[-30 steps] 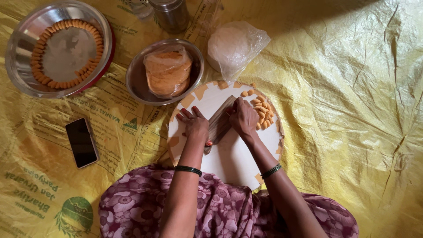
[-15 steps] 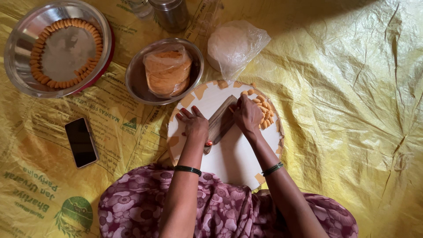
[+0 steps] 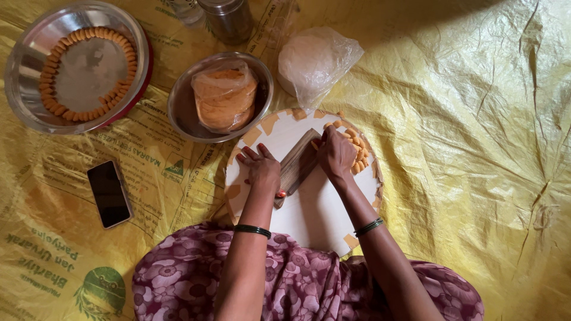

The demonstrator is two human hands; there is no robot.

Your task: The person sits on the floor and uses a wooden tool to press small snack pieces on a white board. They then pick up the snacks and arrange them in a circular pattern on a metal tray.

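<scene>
A round white board [image 3: 309, 214] lies on the yellow sheet in front of my lap. A small ridged wooden paddle [image 3: 297, 163] rests slanted on it. My left hand [image 3: 262, 169] presses flat on the paddle's lower end, fingers spread. My right hand [image 3: 336, 154] bears down on the paddle's upper end, fingers curled at a small orange dough bit. Several curled orange dough pieces [image 3: 358, 154] lie in a heap just right of my right hand. Orange dough smears [image 3: 269, 123] ring the board's edge.
A steel bowl [image 3: 181, 113] holds a wrapped orange dough lump [image 3: 225, 98]. A steel plate [image 3: 24, 65] at the far left carries a ring of shaped pieces [image 3: 89, 35]. A white bag [image 3: 312, 59], steel tumbler [image 3: 229, 18] and black phone [image 3: 109, 193] lie around.
My right hand has slid a little up along the paddle toward the heap of pieces. My left hand stays pressed on the lower end.
</scene>
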